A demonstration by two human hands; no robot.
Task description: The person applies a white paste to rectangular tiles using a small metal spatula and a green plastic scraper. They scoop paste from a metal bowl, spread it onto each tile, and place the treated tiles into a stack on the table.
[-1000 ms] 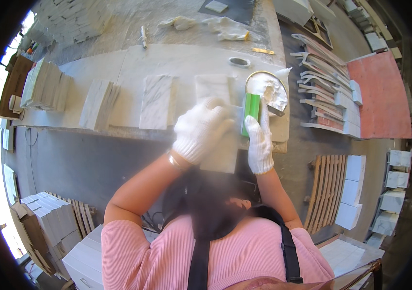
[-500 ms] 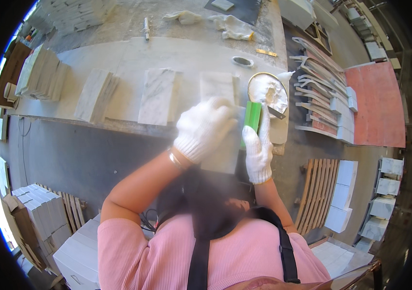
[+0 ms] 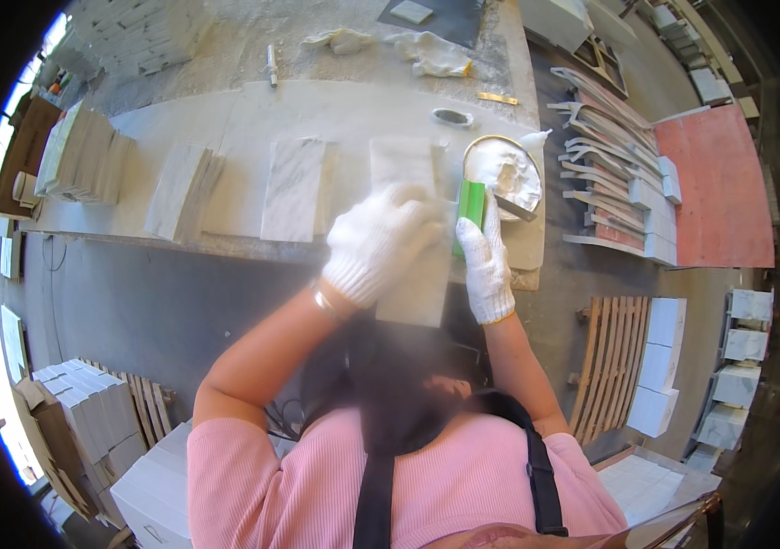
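My left hand (image 3: 379,242), in a white knit glove, is closed over a pale marble tile (image 3: 413,297) in front of me. Its fingers are curled and slightly blurred, and what they hold is hidden. The tile's near end reaches past the table edge toward my body. To the right, my gloved right hand (image 3: 486,270) is closed around a long green block (image 3: 470,206), thumb lying along it. A dark flat scraper blade (image 3: 516,209) sticks out beside its fingers, across the rim of a round tub of white paste (image 3: 502,172). Whether the blade belongs to the green piece I cannot tell.
Marble tiles (image 3: 294,188) stand in spaced stacks along the table (image 3: 234,119) to the left. A roll of tape (image 3: 452,117), spare gloves (image 3: 431,55) and a white marker-like tube (image 3: 272,66) lie farther back. A slatted pallet (image 3: 611,366) sits at right.
My right hand and the green block have shifted a little up and left, close beside the tile. My left hand stays over the tile, its fingers still blurred. The whole view has shifted slightly.
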